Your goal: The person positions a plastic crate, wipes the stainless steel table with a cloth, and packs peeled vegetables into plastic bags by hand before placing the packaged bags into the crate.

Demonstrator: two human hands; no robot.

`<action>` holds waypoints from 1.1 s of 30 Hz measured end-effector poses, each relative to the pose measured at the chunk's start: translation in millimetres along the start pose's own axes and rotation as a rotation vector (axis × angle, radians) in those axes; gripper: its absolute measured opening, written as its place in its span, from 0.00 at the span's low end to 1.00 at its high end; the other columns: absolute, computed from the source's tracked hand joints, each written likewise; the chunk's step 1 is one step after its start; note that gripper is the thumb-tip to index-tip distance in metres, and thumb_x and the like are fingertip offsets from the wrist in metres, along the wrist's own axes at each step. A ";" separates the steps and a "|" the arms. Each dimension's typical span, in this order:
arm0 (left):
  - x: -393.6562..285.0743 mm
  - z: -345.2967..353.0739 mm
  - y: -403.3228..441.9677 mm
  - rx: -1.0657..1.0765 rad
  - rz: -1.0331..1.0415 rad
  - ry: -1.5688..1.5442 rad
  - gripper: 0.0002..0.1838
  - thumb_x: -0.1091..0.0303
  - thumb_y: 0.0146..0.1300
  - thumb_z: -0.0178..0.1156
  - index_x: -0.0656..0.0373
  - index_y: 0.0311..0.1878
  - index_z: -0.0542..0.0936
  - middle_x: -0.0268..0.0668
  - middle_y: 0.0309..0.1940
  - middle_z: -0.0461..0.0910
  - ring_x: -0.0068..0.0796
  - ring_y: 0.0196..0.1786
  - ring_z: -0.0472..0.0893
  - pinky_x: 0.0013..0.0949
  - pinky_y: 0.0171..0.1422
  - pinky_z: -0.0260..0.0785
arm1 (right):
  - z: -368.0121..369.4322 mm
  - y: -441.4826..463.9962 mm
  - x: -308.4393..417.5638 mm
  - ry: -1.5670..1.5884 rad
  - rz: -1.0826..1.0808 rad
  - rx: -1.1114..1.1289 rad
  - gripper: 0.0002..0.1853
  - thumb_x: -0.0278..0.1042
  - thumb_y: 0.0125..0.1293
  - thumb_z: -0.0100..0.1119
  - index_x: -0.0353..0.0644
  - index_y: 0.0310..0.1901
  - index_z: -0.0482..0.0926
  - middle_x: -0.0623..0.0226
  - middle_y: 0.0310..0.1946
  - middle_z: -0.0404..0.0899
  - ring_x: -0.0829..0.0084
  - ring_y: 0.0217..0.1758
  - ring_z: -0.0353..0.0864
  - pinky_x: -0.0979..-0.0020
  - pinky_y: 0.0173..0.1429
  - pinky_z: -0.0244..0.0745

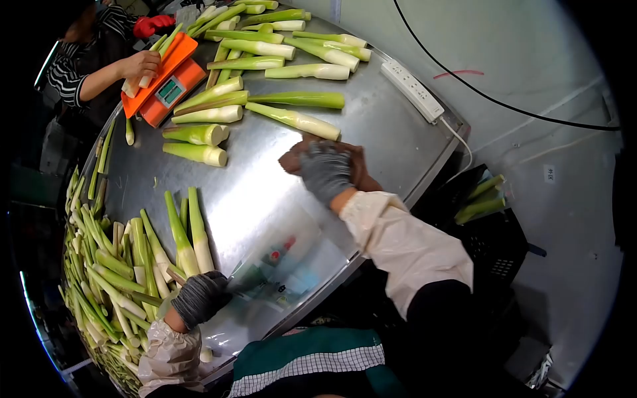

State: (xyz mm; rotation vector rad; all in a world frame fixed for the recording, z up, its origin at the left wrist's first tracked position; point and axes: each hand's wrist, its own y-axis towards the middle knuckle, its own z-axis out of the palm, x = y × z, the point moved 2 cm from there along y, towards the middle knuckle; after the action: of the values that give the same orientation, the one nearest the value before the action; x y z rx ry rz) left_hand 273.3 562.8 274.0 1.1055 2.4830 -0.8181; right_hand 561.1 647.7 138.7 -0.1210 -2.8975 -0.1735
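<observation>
My right hand, in a grey knit glove, presses a brown cloth onto the steel table. Just beyond the cloth lies a green-and-white water bamboo stalk. My left hand, gloved alike, is closed near the table's front edge, beside upright-lying stalks. What its fingers hold is hidden. To its right a blurred, see-through patch with red and teal marks spreads over the table; whether it is plastic film or a reflection I cannot tell.
A large pile of stalks covers the left side, with more stalks along the back. Another person's hand holds stalks at an orange scale. A white power strip lies at the right edge; a black crate stands below.
</observation>
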 end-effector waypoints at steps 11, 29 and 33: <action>-5.4 1.3 -1.2 0.048 0.060 0.018 0.09 0.67 0.46 0.56 0.60 0.30 0.76 0.44 0.26 0.74 0.44 0.31 0.75 0.39 0.36 0.68 | -79.1 -9.7 -218.3 -0.370 0.440 0.119 0.27 0.48 0.51 0.52 0.57 0.56 0.64 0.63 0.56 0.60 0.52 0.54 0.63 0.49 0.51 0.63; 21.7 5.7 46.8 0.056 -0.023 0.083 0.08 0.63 0.52 0.54 0.56 0.30 0.75 0.43 0.29 0.74 0.43 0.33 0.76 0.41 0.37 0.68 | -90.8 24.7 -63.8 -0.053 -0.017 -0.151 0.22 0.36 0.46 0.57 0.41 0.46 0.71 0.61 0.49 0.69 0.59 0.54 0.64 0.65 0.59 0.58; 38.2 12.2 81.0 0.116 -0.118 0.207 0.11 0.59 0.50 0.56 0.58 0.28 0.76 0.44 0.28 0.74 0.44 0.33 0.76 0.40 0.37 0.68 | -68.9 91.7 -0.5 -0.226 -0.122 0.124 0.40 0.35 0.46 0.57 0.40 0.61 0.51 0.55 0.60 0.53 0.58 0.65 0.50 0.55 0.66 0.43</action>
State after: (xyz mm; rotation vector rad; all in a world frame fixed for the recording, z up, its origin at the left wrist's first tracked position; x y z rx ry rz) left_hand 309.5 621.5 215.5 1.1435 2.7241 -0.9354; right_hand 586.1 729.7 214.9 0.0620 -3.1327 0.0003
